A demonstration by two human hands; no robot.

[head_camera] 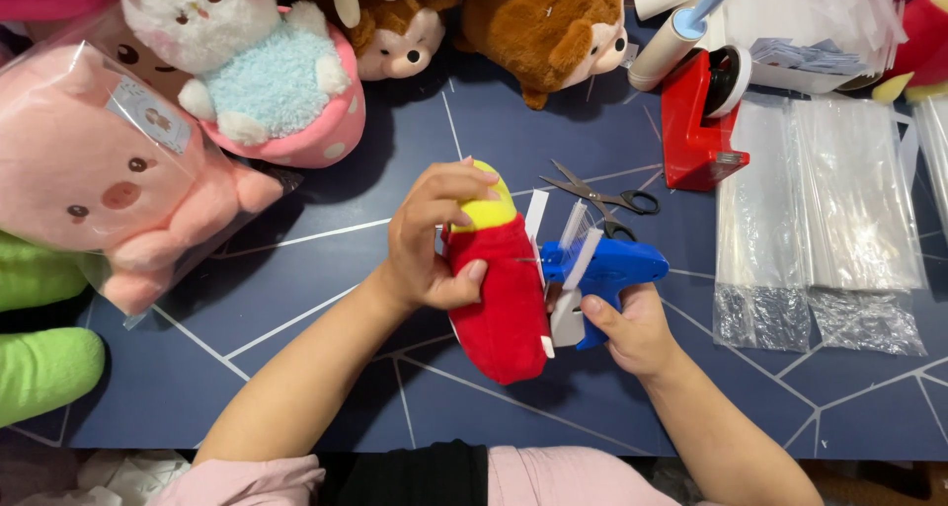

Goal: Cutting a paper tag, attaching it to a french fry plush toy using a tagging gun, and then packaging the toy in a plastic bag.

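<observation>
Red plush toy gripped by left hand; right hand presses blue tagging gun against it.

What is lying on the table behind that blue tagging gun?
Behind the blue tagging gun, black-handled scissors lie open on the dark blue table. One handle loop is partly covered by the gun. The right hand holds the gun against a red and yellow plush toy.

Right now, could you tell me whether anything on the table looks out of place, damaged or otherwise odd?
Nothing stands out. The left hand holds the red and yellow plush toy and the right hand holds the blue tagging gun against it. The scissors lie flat and the clear bags are stacked neatly.
</observation>
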